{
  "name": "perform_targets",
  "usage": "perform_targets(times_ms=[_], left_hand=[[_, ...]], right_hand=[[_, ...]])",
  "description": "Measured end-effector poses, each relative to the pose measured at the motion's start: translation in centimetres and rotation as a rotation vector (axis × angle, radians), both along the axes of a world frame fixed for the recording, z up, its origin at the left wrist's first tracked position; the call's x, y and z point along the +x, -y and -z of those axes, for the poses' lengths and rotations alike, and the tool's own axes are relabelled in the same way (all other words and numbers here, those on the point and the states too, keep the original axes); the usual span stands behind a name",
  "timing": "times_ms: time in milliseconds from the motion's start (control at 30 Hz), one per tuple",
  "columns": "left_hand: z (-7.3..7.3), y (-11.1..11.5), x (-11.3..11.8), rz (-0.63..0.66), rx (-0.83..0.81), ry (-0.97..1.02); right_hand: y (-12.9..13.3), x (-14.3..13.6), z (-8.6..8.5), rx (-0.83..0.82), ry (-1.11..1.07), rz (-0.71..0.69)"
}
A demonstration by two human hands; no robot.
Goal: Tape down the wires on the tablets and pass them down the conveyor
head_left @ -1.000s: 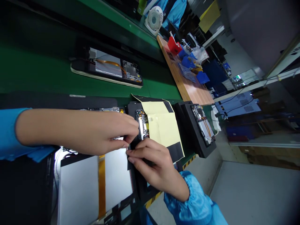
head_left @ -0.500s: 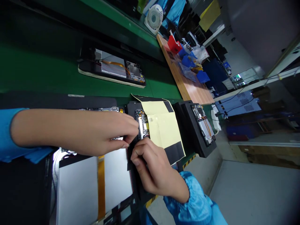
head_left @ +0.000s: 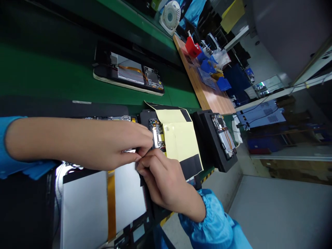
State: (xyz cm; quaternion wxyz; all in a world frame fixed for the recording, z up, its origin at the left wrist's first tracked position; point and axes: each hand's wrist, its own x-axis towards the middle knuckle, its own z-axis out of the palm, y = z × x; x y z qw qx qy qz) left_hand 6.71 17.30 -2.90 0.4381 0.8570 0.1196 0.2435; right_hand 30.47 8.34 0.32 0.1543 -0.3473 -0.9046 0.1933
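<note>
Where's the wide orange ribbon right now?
In the head view, the wide orange ribbon is low and left of centre, running between two white panels, with its upper end just below the left hand.

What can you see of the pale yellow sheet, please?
The sheet looks papery and creased, with black patches along its right side and a black strip at its upper edge. It lies partly over an opened device, leaving the left part exposed. The right hand overlaps it in view; contact is unclear.
</note>
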Motion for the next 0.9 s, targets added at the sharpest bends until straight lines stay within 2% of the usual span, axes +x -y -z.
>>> perform_targets(times_ms=[233,367,500,667,733,800,900], left_hand=[[-0.1,0.3,0.0,-0.045,0.064,0.0],[0.0,0.2,0.1,-0.047,0.063,-0.018],[0.3,0.2,-0.1,-0.059,0.032,-0.024],[0.9,0.3,-0.3,-0.051,0.046,-0.025],[0.9,0.2,-0.1,-0.046,0.049,-0.029],[0.7,0.0,0.1,-0.042,0.057,-0.053],[0.0,0.4,-0.1,-0.088,0.146,-0.127]], right_hand=[[0.1,-0.2,0.0,-0.025,-0.059,0.037],[0.3,-0.4,0.4,-0.032,-0.156,0.121],[1.2,0.0,0.1,0.049,-0.246,0.245],[3.6,1.1,-1.3,0.098,-0.005,0.071],[4.7,1.5,-1.7,0.064,0.038,0.042],[5.7,2.0,-1.9,-0.007,-0.024,0.053],[6.5,2.2,-1.5,-0.146,-0.154,0.215]])
